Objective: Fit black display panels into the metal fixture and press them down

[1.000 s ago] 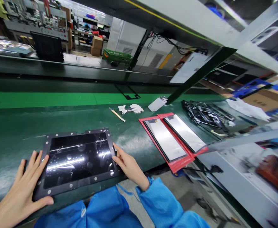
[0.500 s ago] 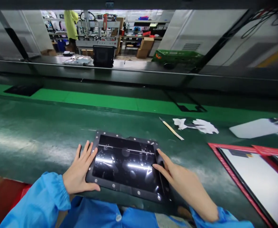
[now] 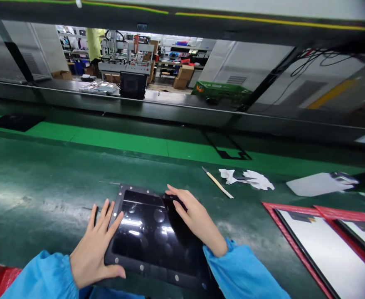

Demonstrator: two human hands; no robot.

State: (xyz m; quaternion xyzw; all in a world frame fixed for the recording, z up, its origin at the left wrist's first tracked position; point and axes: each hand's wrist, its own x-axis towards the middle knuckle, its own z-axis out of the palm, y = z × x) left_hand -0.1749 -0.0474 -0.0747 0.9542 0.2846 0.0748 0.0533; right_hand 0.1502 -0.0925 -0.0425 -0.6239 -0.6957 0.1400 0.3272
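One dark panel (image 3: pixel 148 234) on the worktop (image 3: pixel 45 178)
Left hand (image 3: pixel 93 249) lies splayed at its left edge; right hand (image 3: pixel 195 214) touches the far edge, whether pinching I cannot tell.

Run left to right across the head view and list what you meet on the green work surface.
Flat dark piece → left hand → black-screened panel → thin cream-handled tool → crumpled white scraps → white container.
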